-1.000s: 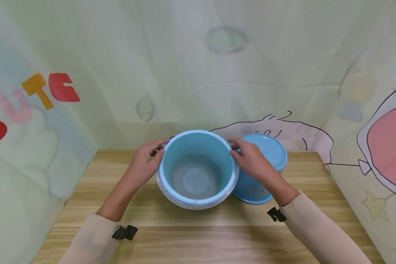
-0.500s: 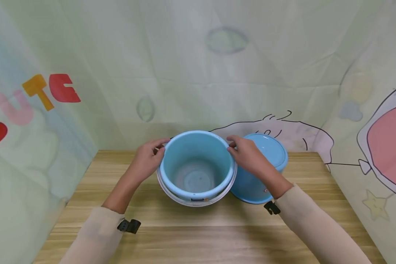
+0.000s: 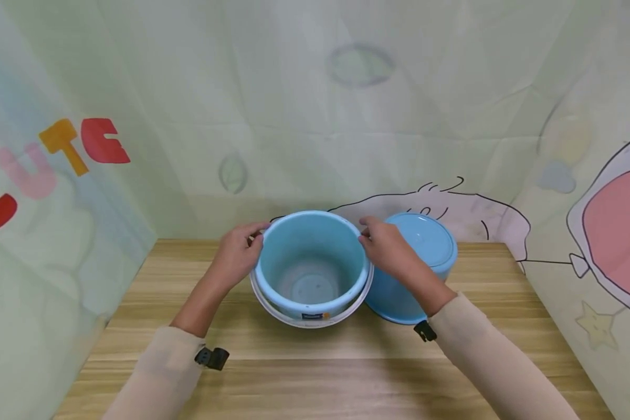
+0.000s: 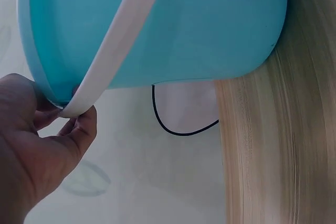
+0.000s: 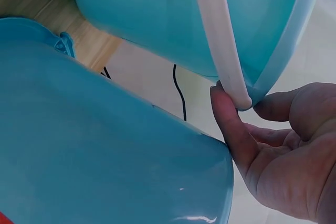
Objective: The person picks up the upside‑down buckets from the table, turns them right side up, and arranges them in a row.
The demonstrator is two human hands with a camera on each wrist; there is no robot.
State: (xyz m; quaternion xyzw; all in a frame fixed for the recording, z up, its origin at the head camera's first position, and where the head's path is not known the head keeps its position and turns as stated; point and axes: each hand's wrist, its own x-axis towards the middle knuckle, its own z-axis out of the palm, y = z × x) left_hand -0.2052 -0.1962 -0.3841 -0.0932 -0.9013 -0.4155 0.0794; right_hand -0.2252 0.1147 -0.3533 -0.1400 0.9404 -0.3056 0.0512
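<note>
A light blue bucket (image 3: 315, 256) stands upright on the wooden table, its mouth facing up toward me, with nothing seen inside. Its pale handle (image 4: 113, 51) hangs down around the front, below the rim. My left hand (image 3: 236, 254) pinches the bucket at the left end of the handle, by the rim. On the other side, my right hand (image 3: 388, 248) holds the right handle end (image 5: 239, 95) and rim between thumb and fingers. A second blue bucket (image 3: 417, 239) sits upside down close on the right, partly hidden behind my right hand and forearm.
The wooden table (image 3: 315, 379) reaches back to a printed cloth backdrop (image 3: 304, 116), which also encloses both sides. Beside the upside-down bucket's rim, its blue handle lug (image 5: 65, 43) shows low down.
The handle has dropped away from the front rim, uncovering a small label on the bucket. The bucket's mouth has shifted slightly, and my right hand has moved a little left with it.
</note>
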